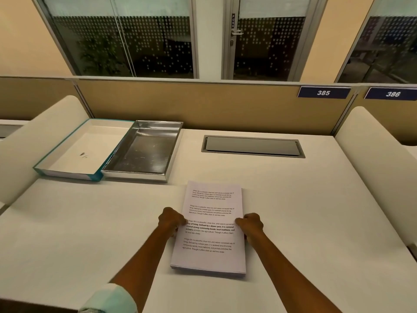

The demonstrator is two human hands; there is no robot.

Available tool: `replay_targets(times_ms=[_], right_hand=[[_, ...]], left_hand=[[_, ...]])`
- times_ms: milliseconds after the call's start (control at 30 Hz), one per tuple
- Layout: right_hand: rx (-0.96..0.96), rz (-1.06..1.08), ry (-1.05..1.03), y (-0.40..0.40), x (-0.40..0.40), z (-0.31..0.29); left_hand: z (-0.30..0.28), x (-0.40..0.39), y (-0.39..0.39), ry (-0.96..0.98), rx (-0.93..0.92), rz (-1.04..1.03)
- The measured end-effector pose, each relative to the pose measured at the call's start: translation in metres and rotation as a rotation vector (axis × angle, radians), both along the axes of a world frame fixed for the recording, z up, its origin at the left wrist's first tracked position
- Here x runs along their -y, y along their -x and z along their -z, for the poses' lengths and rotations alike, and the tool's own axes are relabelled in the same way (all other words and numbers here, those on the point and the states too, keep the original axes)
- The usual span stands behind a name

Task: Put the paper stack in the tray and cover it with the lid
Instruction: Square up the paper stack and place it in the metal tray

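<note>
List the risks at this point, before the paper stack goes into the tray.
The left hand and right hand pinch the paper stack only at mid-edges; loose sheets could fan or sag when lifted. The silver tray abuts the teal-edged lid, so the stack might land in the wrong one.

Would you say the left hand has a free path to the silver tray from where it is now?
Probably yes: the left hand grips the paper stack, and only bare desk lies between it and the silver tray.

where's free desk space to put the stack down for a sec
Bare desk right of the paper stack, below the grey hatch, and left of the left hand, below the lid. Crowded at far left, where lid and metal tray sit touching.
</note>
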State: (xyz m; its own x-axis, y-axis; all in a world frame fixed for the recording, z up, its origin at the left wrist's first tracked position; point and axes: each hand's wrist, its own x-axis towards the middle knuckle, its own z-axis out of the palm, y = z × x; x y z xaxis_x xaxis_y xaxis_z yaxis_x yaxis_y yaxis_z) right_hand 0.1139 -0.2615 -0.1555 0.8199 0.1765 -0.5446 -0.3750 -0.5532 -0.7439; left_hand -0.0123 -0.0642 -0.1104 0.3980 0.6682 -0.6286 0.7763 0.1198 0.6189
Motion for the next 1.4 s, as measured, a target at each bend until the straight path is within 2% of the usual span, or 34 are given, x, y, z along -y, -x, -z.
replay_targets(times_ms=[167,500,900,1400], right_hand=[[-0.083,0.024,-0.083,-0.004,0.005,0.000],[-0.221,0.029,-0.222,-0.011,0.013,0.000],[-0.217,-0.017,-0.255,-0.013,0.000,-0.027],[-0.151,-0.053,-0.321,-0.018,-0.102,-0.089]], left_hand=[[0.027,-0.015,-0.001,0.035,0.020,0.059],[0.015,-0.002,0.014,0.209,0.177,-0.020],[0.003,-0.009,0.029,0.274,0.322,-0.074],[-0.030,-0.119,0.024,0.228,0.425,-0.011]])
